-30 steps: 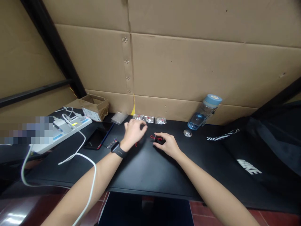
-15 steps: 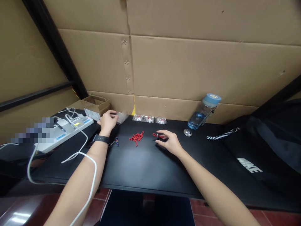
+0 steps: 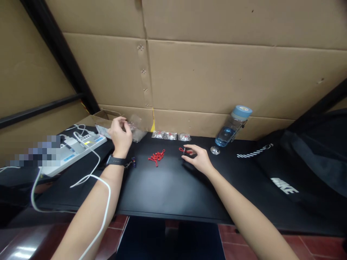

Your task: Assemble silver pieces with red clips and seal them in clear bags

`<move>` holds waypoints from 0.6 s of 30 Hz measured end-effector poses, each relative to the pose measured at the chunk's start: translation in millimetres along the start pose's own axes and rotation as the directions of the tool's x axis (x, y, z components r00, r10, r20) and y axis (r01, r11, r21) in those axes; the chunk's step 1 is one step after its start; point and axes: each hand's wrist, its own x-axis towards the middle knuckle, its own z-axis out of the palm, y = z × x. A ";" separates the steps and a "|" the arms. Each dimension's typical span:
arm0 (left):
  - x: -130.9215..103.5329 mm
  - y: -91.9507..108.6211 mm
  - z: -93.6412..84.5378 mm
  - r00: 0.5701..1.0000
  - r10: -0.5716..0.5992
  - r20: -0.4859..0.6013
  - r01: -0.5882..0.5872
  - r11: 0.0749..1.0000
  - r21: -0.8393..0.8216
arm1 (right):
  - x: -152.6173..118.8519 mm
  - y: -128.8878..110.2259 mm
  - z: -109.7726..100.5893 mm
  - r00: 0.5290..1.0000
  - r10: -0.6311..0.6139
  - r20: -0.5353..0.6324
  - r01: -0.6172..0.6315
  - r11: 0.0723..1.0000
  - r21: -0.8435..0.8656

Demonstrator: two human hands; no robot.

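Observation:
My left hand point(image 3: 120, 136), with a black watch on its wrist, is at the back left of the table. Its thumb and fingers pinch a clear plastic bag point(image 3: 135, 121), raised above other clear bags point(image 3: 139, 135). My right hand point(image 3: 199, 159) grips a small round metal disc point(image 3: 184, 151) edge-on between thumb and fingers, a red cord point(image 3: 181, 149) looped on it. Between the hands lies a pile of red cords point(image 3: 156, 157). Behind, several bagged discs point(image 3: 170, 136) stand in a row. A loose shiny disc point(image 3: 215, 150) lies to the right.
A blue-lidded water bottle point(image 3: 233, 126) stands at the back right. Beyond it lie a striped strap point(image 3: 253, 151) and a black bag point(image 3: 303, 159). At left are a white power strip point(image 3: 73, 155), its white cable point(image 3: 107, 187) crossing my left arm, and a cardboard box point(image 3: 104, 115).
My left hand has risen slightly, lifting a clear bag from the others. My right hand still holds the disc and cord, nearly in place. The view has shifted a little.

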 end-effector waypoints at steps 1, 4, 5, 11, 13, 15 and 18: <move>-5.5 13.9 1.7 0.998 0.060 -0.002 -0.060 0.998 0.024 | 1.4 -0.1 -4.3 1.000 -0.002 -0.016 0.002 1.000 -0.016; -33.4 57.8 13.8 0.939 0.283 0.195 -0.290 0.957 0.011 | 5.4 4.1 -19.4 0.996 0.007 -0.086 -0.012 0.999 -0.047; -45.3 71.1 19.1 0.891 0.359 0.277 -0.366 0.930 -0.027 | 6.5 6.8 -24.9 0.993 0.019 -0.113 -0.025 0.998 -0.051; -103.4 105.7 42.5 0.477 0.618 0.625 -0.509 0.774 -0.377 | 9.2 18.1 -53.6 0.983 0.098 -0.157 -0.107 0.993 -0.049; -109.2 102.4 45.8 0.389 0.626 0.676 -0.475 0.765 -0.435 | 9.1 17.5 -59.3 0.988 0.103 -0.119 -0.108 0.994 -0.034; -109.5 97.5 47.8 0.311 0.631 0.711 -0.442 0.758 -0.479 | 8.5 15.5 -62.5 0.992 0.107 -0.062 -0.110 0.993 -0.050; -107.1 92.8 49.5 0.263 0.625 0.735 -0.426 0.759 -0.492 | 7.2 10.5 -63.3 0.991 0.130 0.037 -0.124 0.983 -0.134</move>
